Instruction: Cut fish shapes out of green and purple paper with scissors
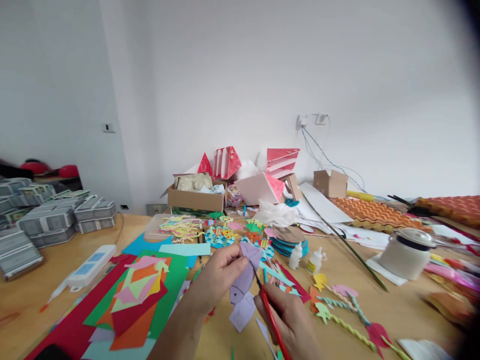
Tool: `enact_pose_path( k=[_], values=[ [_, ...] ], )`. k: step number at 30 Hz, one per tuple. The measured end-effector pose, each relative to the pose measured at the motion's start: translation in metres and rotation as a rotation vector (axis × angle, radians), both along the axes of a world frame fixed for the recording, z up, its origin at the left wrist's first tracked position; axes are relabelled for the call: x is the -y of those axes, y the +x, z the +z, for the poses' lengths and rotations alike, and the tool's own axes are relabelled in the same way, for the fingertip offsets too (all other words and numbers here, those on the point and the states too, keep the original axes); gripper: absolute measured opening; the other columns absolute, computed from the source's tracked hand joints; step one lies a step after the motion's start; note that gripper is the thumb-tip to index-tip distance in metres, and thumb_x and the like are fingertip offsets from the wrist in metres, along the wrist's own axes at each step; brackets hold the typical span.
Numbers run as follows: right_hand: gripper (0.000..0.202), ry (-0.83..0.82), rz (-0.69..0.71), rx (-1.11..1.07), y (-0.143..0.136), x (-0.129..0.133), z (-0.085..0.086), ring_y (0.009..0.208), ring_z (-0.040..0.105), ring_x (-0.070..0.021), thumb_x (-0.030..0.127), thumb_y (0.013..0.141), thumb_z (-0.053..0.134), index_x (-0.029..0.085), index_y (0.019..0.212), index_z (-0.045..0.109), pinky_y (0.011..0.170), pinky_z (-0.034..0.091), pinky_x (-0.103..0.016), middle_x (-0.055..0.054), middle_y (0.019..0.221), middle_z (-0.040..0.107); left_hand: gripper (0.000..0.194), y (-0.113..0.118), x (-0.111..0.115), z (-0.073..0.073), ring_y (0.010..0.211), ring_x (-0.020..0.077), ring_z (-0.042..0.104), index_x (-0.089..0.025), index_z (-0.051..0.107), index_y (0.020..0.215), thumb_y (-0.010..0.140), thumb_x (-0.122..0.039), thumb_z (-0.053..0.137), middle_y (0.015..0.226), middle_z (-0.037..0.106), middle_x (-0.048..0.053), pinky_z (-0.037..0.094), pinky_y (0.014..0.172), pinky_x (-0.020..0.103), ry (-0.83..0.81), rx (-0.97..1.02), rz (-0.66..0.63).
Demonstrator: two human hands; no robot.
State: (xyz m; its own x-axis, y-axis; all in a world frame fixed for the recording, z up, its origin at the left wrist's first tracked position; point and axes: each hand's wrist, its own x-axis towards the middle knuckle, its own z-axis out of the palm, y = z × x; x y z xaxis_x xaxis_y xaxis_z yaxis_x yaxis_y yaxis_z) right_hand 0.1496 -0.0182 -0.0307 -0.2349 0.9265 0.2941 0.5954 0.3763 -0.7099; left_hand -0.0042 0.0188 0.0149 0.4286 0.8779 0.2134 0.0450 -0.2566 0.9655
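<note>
My left hand (221,272) pinches the upper part of a purple sheet of paper (245,272) between thumb and fingers. Fish-like outlines with a dot for an eye are drawn on this paper, and its lower part hangs down over the table. My right hand (290,317) is closed around red-handled scissors (269,315). Their dark blades meet the paper's right edge just below my left thumb. Beneath my hands, a thin purple paper offcut (265,336) lies on the table.
Left lies a stack of coloured paper (140,295) beside a white power strip (92,267). Glue bottles (295,256), paper fish (255,226) and a cardboard box (197,199) stand or lie beyond my hands. A lidded white pot (407,257) and twisted paper cords (350,325) are to the right.
</note>
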Motion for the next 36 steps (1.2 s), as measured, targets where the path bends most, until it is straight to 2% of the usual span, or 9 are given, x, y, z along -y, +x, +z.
enact_pose_path(
  k=[9,20,27,36],
  values=[
    [0.032,-0.003,0.006,-0.044,-0.002,0.001,0.000,0.044,0.038,-0.0116,0.037,0.084,0.031,0.022,0.055,0.031,0.041,0.025,-0.021,0.006,0.044,0.034,0.023,0.000,-0.001,-0.001,0.056,0.0102,0.034,-0.015,0.054,0.073,0.080,-0.035,0.045,0.061,0.041,-0.004,0.025,0.052,0.022,-0.009,0.008,-0.003],
    [0.032,0.048,-0.021,0.006,0.000,-0.002,-0.003,0.049,0.036,-0.0119,0.040,0.084,0.032,0.022,0.059,0.031,0.045,0.024,-0.022,0.005,0.053,0.034,0.021,0.002,0.000,-0.002,0.057,0.0100,0.032,-0.015,0.052,0.070,0.080,-0.033,0.045,0.061,0.038,-0.004,0.024,0.052,0.022,-0.002,0.037,0.004],
    [0.031,0.046,-0.029,0.007,-0.001,0.000,-0.003,0.048,0.036,-0.0118,0.040,0.084,0.032,0.022,0.059,0.030,0.045,0.024,-0.022,0.005,0.053,0.034,0.020,0.004,0.000,-0.002,0.060,0.0107,0.034,-0.015,0.053,0.072,0.080,-0.032,0.045,0.064,0.042,-0.003,0.026,0.055,0.022,0.004,0.059,0.007],
    [0.032,0.063,-0.047,-0.024,0.001,-0.005,-0.012,0.049,0.032,-0.0109,0.037,0.083,0.037,0.021,0.056,0.030,0.044,0.023,-0.021,0.006,0.053,0.030,0.021,0.005,0.001,-0.001,0.058,0.0100,0.036,-0.015,0.055,0.074,0.078,-0.033,0.048,0.063,0.044,-0.003,0.027,0.055,0.021,-0.041,0.112,-0.014]
  ],
)
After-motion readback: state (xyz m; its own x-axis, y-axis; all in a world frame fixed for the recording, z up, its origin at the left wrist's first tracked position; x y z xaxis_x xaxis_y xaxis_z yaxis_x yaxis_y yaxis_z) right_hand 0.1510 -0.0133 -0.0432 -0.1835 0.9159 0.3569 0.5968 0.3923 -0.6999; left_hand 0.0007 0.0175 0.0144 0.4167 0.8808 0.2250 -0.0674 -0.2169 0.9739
